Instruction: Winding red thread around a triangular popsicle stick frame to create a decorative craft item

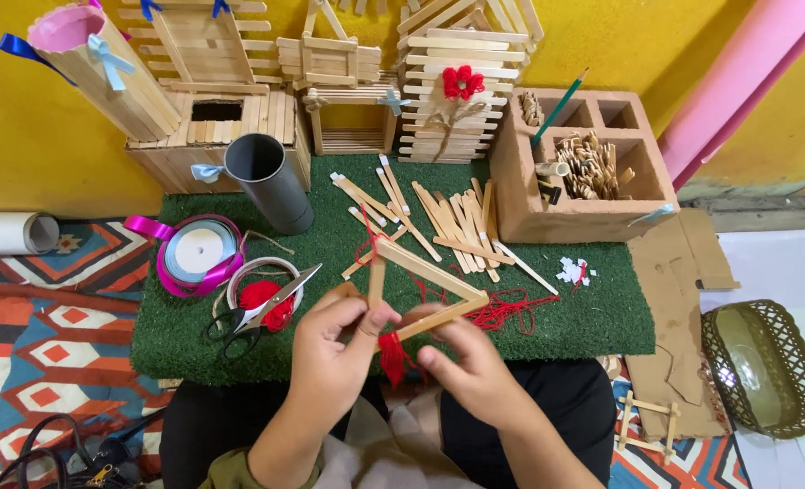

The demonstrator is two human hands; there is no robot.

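Head view: over the green turf mat's (239,353) near edge, my left hand (335,349) pinches the light, brittle wooden stick triangle (418,283) at its lower corner; my right hand (470,367) grips soft red yarn (392,353) wound there. I'd hold near the joints.

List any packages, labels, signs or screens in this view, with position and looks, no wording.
No screens, signs or printed labels show.
Flattened cardboard: right of the green mat, brown, plain, torn-edged.
Paper roll: far left on the patterned rug, white, lying on its side.
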